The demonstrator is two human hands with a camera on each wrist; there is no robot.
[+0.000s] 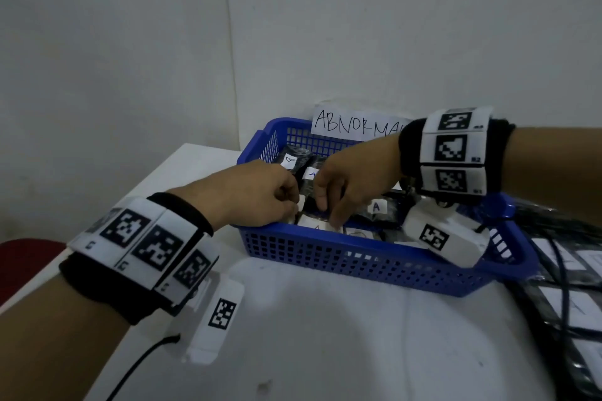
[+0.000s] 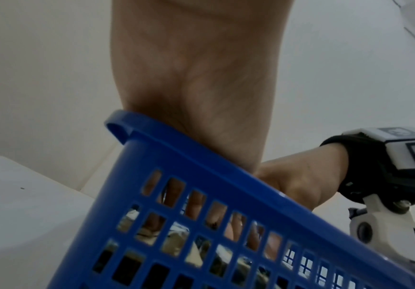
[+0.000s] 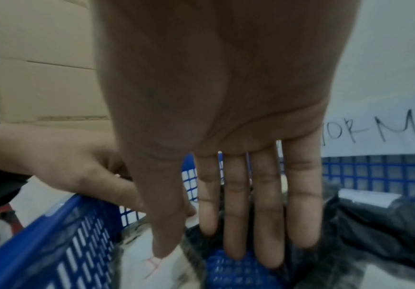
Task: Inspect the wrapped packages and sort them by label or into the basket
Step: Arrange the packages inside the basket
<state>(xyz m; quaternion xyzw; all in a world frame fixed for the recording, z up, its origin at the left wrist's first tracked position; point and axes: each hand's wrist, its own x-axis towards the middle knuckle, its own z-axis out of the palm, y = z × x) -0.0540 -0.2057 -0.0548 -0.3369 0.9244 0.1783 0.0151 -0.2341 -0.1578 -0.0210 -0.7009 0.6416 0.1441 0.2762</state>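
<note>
Hiding packages (image 1: 378,208), hands, "ABNORMAL" sign (image 1: 355,125) cut off

Black wristbands (image 1: 456,153) carry white marker tiles; white tagged camera housings (image 1: 443,238) hang below.

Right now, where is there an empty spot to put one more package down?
The white table is bare in front of the blue basket, between the left hand's wrist and the pile of packages at the right edge. The basket is crowded: wrapped packages cover most of its floor and both hands reach in, the right hand beside the left.
</note>
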